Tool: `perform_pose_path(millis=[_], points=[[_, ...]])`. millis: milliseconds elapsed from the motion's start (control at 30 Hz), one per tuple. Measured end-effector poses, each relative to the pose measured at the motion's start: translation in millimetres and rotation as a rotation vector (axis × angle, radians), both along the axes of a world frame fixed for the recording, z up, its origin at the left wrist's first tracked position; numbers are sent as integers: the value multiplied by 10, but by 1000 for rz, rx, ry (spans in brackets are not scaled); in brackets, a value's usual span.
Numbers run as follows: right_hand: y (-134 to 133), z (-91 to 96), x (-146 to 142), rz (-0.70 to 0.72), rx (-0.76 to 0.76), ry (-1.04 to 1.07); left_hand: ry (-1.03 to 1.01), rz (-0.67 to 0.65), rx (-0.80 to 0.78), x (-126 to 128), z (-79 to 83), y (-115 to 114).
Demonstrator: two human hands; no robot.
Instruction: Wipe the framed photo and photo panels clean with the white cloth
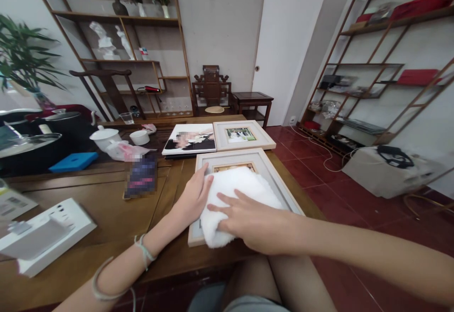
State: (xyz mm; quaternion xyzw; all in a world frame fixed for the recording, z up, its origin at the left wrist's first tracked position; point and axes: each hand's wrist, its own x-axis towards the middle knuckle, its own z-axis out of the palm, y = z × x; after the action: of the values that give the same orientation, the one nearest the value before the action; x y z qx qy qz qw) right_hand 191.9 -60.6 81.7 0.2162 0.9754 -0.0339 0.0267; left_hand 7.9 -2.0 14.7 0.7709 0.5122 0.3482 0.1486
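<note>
A light wooden picture frame [283, 186] lies flat near the table's front right edge, its photo partly showing above a fluffy white cloth [248, 179]. My left hand [195, 191] holds the frame's left side, thumb on top by the cloth; its other fingertips are partly hidden. My right hand [244, 217] presses on the cloth over the frame, fingers spread. The cloth covers much of the frame's middle and bunches over its lower left. Just behind lie a second framed photo [241, 135] and a white-bordered photo album or panel [191, 138].
On the wooden table [124, 227] are a white box with a charger [53, 234], a blue block [74, 161], a blurred dark packet [141, 177], a white teapot [105, 137] and dark pots [28, 149]. Shelves [365, 92] stand right, beyond red floor tiles.
</note>
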Motion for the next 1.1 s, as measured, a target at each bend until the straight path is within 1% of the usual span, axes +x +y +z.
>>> perform_pose_path(millis=[67,167,300,400,467,533,567,600,633,700,733,767,833,867,933,1033,1100], points=[[-71,-10,67,-15,-16,27,40,-3,3,2,6,5],[-114,-73,199,-67,-10,51,110,-21,42,-8,-6,19],[-115,-123,485,-163,-4,31,227,-58,77,-23,-24,42],[-94,-63,745,-238,-19,-7,283,-67,62,-14,1,41],[-35,12,914,-294,-74,10,285,-87,62,-2,32,29],[83,87,1059,-351,-137,95,279,-114,67,10,61,11],[167,116,1115,-400,-128,164,280,-121,64,15,71,1],[264,137,1157,-465,-80,243,287,-119,54,18,77,-10],[374,148,1180,-544,1,324,295,-112,40,21,81,-21],[615,144,1163,-700,196,448,308,-96,11,24,82,-41],[737,132,1119,-748,275,482,309,-93,-1,25,81,-49],[855,115,1052,-765,332,499,308,-94,-8,25,79,-56],[1061,71,851,-720,401,491,306,-102,-16,25,77,-64],[1142,43,725,-666,424,474,306,-105,-19,25,77,-65],[1251,-29,446,-500,431,401,306,-102,-23,26,80,-64],[1293,-172,72,-215,380,247,283,-110,-5,36,101,-63],[1275,-264,-79,-104,353,170,257,-131,9,45,119,-61]])
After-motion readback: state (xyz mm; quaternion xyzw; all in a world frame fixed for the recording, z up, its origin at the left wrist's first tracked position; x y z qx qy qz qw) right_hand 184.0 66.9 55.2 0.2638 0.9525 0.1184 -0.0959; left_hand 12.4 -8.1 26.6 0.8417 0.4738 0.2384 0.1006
